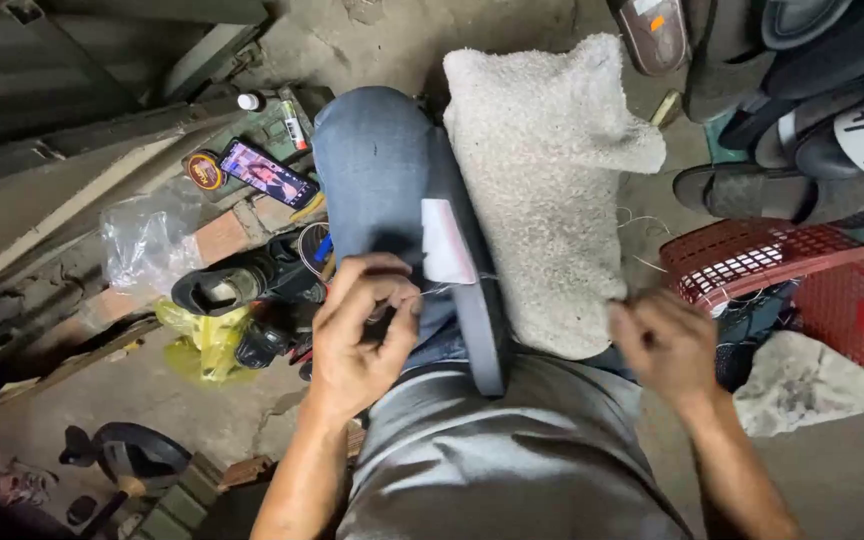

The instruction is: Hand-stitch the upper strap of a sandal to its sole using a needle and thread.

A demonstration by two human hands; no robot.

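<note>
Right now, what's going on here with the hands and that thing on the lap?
A seated person holds a dark sandal sole on edge between the knees. The left hand pinches at its rim near a white patch, and a thin thread shows near the blurred right hand. A grey towel covers one knee; a red basket sits alongside.

A red plastic basket, a phone and a yellow bag lie around.

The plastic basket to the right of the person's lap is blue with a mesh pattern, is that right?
Not quite. The head view shows the plastic basket is red, not blue. It does have a mesh pattern and sits to the right of the person's lap, beyond the right hand.
</note>
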